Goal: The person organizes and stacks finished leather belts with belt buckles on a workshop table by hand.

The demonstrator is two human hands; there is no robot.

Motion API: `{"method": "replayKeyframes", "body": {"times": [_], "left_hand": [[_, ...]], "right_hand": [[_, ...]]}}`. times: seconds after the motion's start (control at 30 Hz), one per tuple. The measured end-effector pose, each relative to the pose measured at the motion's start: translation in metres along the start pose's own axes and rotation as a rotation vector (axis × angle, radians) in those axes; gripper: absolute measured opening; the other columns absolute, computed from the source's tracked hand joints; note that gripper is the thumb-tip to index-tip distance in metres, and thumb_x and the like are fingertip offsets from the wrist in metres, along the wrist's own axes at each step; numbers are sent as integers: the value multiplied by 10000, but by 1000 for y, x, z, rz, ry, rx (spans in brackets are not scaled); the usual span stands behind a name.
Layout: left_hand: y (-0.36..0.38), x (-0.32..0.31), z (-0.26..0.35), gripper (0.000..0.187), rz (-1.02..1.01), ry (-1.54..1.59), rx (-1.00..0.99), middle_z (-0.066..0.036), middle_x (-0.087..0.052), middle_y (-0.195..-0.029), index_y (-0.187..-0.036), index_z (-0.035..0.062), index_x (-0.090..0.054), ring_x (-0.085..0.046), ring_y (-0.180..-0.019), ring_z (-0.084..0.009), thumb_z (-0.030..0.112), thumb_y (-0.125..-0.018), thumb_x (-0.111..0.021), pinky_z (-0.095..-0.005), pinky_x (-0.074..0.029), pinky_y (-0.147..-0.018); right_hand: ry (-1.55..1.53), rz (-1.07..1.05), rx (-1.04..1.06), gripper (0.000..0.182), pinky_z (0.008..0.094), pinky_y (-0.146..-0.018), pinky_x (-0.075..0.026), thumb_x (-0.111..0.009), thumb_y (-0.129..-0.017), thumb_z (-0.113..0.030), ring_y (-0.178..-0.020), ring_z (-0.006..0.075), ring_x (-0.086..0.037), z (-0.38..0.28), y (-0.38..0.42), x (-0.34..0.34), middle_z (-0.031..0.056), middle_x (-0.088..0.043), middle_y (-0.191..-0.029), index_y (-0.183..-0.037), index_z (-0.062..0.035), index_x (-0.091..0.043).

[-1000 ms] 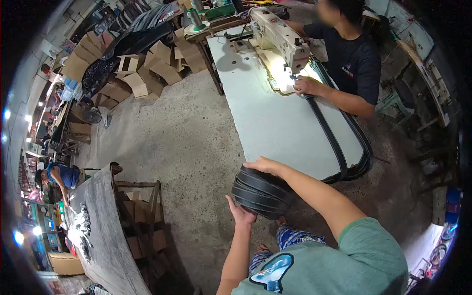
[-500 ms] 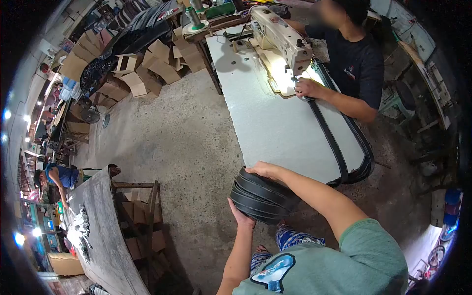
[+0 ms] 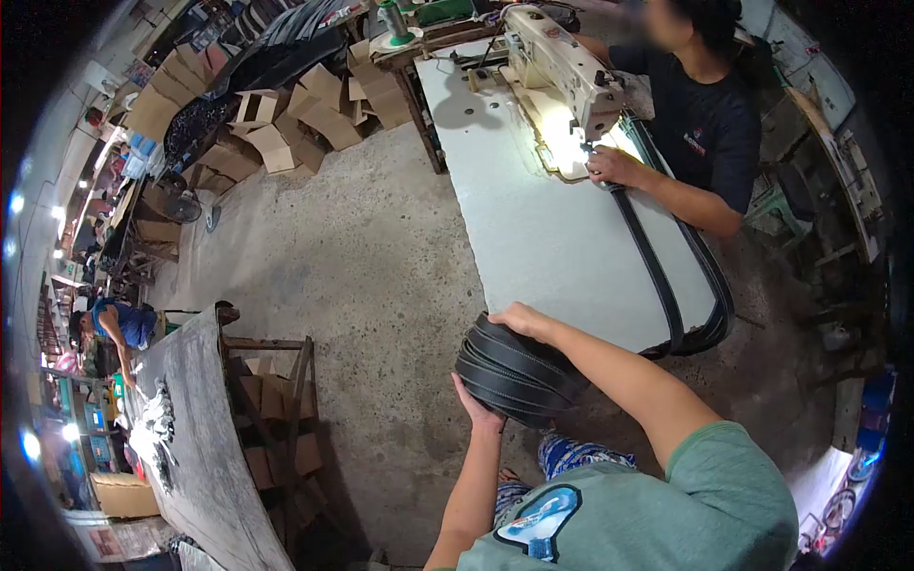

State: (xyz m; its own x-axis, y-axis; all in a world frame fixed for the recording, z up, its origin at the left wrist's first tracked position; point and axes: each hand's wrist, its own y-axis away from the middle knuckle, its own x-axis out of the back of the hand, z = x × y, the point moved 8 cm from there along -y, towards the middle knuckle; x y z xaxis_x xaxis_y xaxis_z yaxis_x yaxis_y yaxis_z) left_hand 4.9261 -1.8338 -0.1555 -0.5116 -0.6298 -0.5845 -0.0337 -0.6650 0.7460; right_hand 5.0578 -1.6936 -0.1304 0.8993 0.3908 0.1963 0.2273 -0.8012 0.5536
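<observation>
Between my two hands is a thick bundle of black straps (image 3: 514, 371) with light stitching along their edges, looped together like coiled belts. My left hand (image 3: 478, 407) supports it from the lower left, thumb up its side and the other fingers hidden beneath. Over its top edge, my right hand (image 3: 522, 322) grips it with the fingers closed around the rim. The bundle is held off the floor, close to the near corner of the white sewing table (image 3: 552, 257).
Across the table, a person in a dark shirt (image 3: 709, 133) works at a sewing machine (image 3: 562, 67), guiding a long black strap (image 3: 647, 266). Cardboard boxes (image 3: 276, 143) line the back. A grey-topped table (image 3: 200, 400) stands left, with another person (image 3: 124, 324) beyond it.
The view has shifted slightly, so the surroundings sit a little to the right. The strap bundle has turned a little in my hands, and both hands still hold it.
</observation>
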Motion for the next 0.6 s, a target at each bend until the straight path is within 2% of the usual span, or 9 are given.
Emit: {"method": "replayKeyframes", "body": {"times": [0.13, 0.23, 0.4, 0.5, 0.6], "left_hand": [[8, -1, 1, 878, -18, -17, -9, -103, -488, -1398, -1378, 86, -458, -482, -1238, -334, 773, -833, -410, -500, -382, -1040], [9, -1, -1, 890, -15, 16, 3, -109, -485, -1401, -1383, 80, -451, -479, -1243, -343, 777, -831, -405, -511, -379, -1040], [2, 1, 2, 795, -44, 37, -56, -119, -521, -1362, -1347, 67, -486, -503, -1212, -352, 700, -866, -468, -524, -391, -1022], [7, -4, 1, 736, 10, 66, -4, -112, -539, -1340, -1317, 70, -512, -518, -1189, -344, 659, -875, -497, -522, -396, -1015], [3, -1, 1, 722, 7, 36, -11, -99, -529, -1357, -1337, 100, -502, -514, -1207, -326, 659, -882, -469, -489, -403, -1026]], "right_hand": [[-10, 29, -36, 540, 385, -805, -496, -641, -824, -399, -864, 299, -657, -1, 4, 0, 260, -685, -938, -952, 125, -663], [-8, 36, -24, 501, 375, -710, -464, -636, -835, -382, -753, 213, -585, -9, 11, 3, 139, -660, -819, -885, 115, -677], [-52, 4, 19, 490, 361, -737, -466, -637, -832, -376, -786, 216, -599, -14, 13, 2, 142, -672, -836, -914, 105, -680], [-59, 5, -1, 477, 351, -762, -466, -633, -838, -365, -808, 216, -603, -10, 9, 2, 143, -675, -854, -935, 100, -682], [-83, 12, -21, 466, 349, -780, -466, -630, -845, -357, -818, 215, -602, -2, 5, -2, 146, -679, -878, -949, 94, -686]]}}
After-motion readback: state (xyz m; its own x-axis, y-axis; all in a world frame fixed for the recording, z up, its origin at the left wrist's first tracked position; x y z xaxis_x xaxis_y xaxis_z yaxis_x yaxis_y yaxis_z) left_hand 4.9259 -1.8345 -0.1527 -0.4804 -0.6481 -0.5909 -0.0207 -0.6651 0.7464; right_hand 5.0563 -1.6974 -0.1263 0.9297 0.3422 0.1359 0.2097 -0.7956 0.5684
